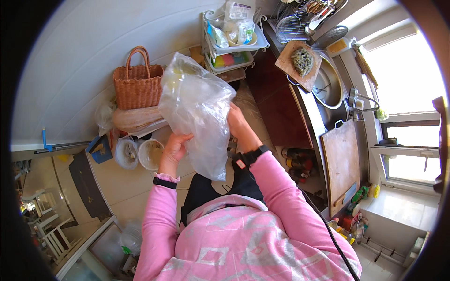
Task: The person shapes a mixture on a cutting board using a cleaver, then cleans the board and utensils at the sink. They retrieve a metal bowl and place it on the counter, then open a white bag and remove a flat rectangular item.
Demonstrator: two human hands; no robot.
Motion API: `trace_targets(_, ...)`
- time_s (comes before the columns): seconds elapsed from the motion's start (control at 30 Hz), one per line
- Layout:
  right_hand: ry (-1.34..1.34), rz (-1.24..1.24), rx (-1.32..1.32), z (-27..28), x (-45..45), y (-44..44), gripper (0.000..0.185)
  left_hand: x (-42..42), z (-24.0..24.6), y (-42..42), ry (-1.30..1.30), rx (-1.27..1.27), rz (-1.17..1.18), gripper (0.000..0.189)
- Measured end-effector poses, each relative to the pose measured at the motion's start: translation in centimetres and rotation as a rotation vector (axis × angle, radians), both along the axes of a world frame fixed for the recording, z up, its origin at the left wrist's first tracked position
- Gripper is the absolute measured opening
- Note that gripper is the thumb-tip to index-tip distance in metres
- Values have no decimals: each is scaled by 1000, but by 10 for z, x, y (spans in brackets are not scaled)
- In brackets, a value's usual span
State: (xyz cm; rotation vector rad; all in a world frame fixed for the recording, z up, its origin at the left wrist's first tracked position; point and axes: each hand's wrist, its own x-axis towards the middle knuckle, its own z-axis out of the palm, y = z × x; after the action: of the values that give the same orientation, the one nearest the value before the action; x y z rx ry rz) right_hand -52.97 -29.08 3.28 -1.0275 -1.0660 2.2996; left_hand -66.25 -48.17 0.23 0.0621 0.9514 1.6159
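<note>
A large clear plastic bag (197,102) hangs in front of my body, held between both hands. My left hand (174,149) grips its lower left side, with the thumb lying over the film. On the bag's right edge is my right hand (239,121), its fingers hidden behind the plastic. Something yellowish shows faintly through the upper left of the bag; I cannot tell what it is. Behind the bag stands a woven brown basket (137,92) with two handles, above a long pale gourd (137,118).
To the right, a counter holds a sink (328,82), a small cutting board (281,63) with a chopped green heap (301,61), and a large board (340,161). A tiered rack (230,47) stands at the wall. Two buckets (150,154) (126,152) sit on the floor at left.
</note>
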Motion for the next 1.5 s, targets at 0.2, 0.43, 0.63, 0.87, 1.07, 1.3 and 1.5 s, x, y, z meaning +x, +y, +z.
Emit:
trace_targets(0.2,-122,280,220,-24,106,54,86,30,-65,94,-117,-223,57,46)
trace_targets(0.43,-671,237,242,-116,141,98,38,102,-109,228,-301,-378,-20,71)
trace_targets(0.63,-518,87,743,-179,66,220,14,74,-80,271,262,-318,509,76)
trace_targets(0.87,-418,-102,930,-206,-81,313,14,103,-68,170,354,-492,420,38)
trace_targets(1.07,-348,-95,1178,-268,-165,352,28,208,-95,76,68,-846,331,30)
trace_targets(1.3,-329,243,1427,-326,-195,369,39,246,-118,61,-27,-810,253,26)
trace_targets(1.5,-506,110,1590,-257,-168,344,37,229,-130,58,-35,-771,219,25)
